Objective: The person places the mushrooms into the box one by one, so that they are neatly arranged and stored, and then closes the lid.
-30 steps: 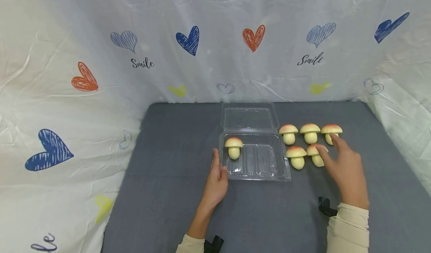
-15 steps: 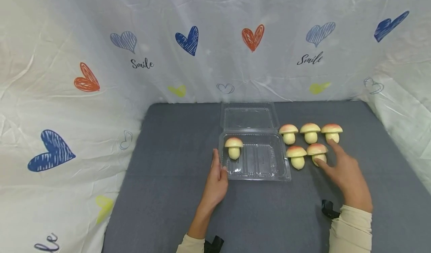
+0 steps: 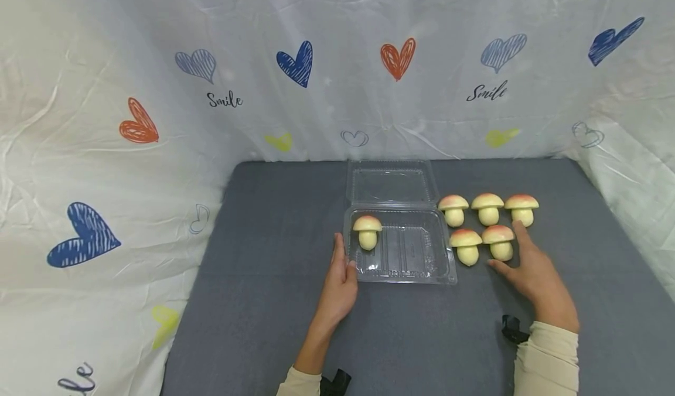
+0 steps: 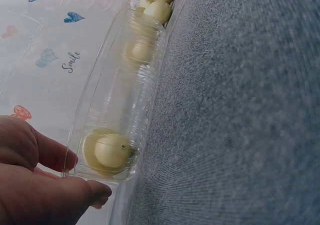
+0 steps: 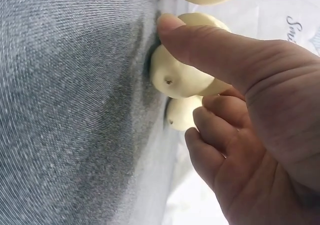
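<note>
My left hand [image 3: 337, 290] is at the left front corner of a clear plastic clamshell container [image 3: 403, 280], with its lid [image 3: 392, 185] laid back. In the left wrist view, the thumb and fingers pinch the container's side. Inside, at the left, lies one toy mushroom [image 3: 367, 234] with a pale stem and a reddish-yellow cap. My right hand [image 3: 543, 284] spreads thumb and forefinger about the near right mushroom [image 3: 498, 245], not gripping it. The right wrist view shows the thumb in front of that mushroom's stem [image 5: 175, 77] and the other fingers bent beside it.
Several more mushrooms stand right of the container: three in a far row, including a middle one [image 3: 487, 208], and another [image 3: 466, 246] in the near row. A grey cloth [image 3: 263, 325] covers the table. A white curtain [image 3: 337, 103] with printed hearts hangs behind.
My right hand has drawn back toward the near edge, its thumb and forefinger lower around the near right mushroom. My left hand and the container stay put.
</note>
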{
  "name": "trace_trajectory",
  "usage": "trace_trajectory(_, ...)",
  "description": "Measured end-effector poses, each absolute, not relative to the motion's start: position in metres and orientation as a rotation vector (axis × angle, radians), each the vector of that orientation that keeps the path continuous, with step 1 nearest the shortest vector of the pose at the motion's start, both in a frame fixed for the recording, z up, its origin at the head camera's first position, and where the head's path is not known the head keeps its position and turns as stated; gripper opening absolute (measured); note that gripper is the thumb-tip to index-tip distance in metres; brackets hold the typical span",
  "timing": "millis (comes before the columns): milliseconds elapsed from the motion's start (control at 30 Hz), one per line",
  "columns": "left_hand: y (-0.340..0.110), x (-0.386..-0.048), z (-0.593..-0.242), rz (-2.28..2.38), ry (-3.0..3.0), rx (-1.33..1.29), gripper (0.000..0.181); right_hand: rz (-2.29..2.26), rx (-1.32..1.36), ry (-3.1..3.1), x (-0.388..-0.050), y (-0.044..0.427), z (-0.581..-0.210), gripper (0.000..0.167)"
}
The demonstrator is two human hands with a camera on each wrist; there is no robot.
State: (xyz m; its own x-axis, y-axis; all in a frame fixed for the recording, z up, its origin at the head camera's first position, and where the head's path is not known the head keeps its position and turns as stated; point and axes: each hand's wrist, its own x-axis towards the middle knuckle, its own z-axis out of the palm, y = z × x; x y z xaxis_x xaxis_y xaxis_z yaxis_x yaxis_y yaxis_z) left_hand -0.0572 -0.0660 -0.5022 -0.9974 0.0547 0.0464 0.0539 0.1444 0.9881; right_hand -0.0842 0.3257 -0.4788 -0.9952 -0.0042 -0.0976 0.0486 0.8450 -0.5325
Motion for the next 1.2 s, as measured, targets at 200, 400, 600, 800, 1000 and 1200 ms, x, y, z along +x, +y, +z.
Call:
trace_trajectory(200, -0.066, -0.056, -0.502, 2.035, 2.387, 0.109, 0.069, -0.844, 0.062, 2.911, -0.083, 0.327, -0.481, 0.108)
trace_trajectory(400, -0.065, -0.056, -0.501, 2.038, 2.385, 0.117, 0.068, -0.817, 0.093, 2.959, -0.084, 0.327, -0.482, 0.101)
trace_trajectory(600, -0.065, -0.056, -0.5, 2.049, 2.377, 0.135, 0.068, -0.808, 0.13, 3.021, -0.082, 0.328, -0.482, 0.097)
trace_trajectory(800, -0.066, -0.057, -0.501, 2.044, 2.387, 0.138, 0.068, -0.826, 0.161, 3.09, -0.081, 0.331, -0.478, 0.093)
trace_trajectory(1000, -0.067, -0.057, -0.502, 2.024, 2.407, 0.13, 0.068, -0.836, 0.189, 3.086, -0.08, 0.33, -0.473, 0.095)
trace_trajectory(1200, -0.067, -0.057, -0.503, 2.002, 2.421, 0.114, 0.068, -0.834, 0.218, 3.093, -0.078, 0.327, -0.468, 0.099)
